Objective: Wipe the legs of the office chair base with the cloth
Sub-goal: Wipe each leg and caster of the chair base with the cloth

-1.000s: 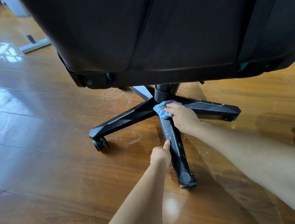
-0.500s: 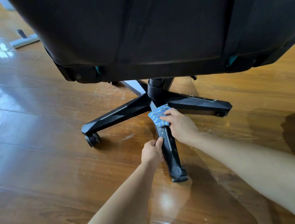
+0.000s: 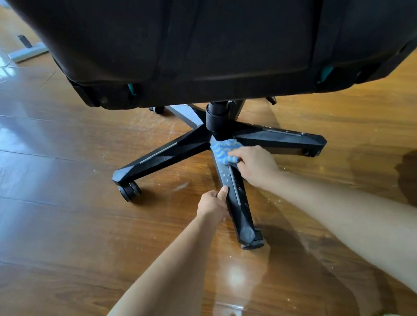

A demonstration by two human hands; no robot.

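- Looking down past the black seat (image 3: 213,39) of an office chair at its star-shaped chair base (image 3: 217,124), standing on a glossy wooden floor (image 3: 53,229).
- Grips a bunched blue striped cloth (image 3: 223,152) in the right hand (image 3: 255,164), fingers curled over it, pressing it onto the top of the nearest leg (image 3: 238,206) just beside the central column.
- Holds that same leg with the left hand (image 3: 212,206), thumb on its upper edge and fingers curled at its left side, about midway along.
- Pale specks on the leg's top face between the cloth and the left hand.
- At the leg's near tip, a caster (image 3: 254,241) touching the floor.
- To either side, two more legs: left leg (image 3: 160,157) and right leg (image 3: 283,138), the latter passing behind the right hand.
- Far off on the floor, upper left: a white stand foot (image 3: 27,52).
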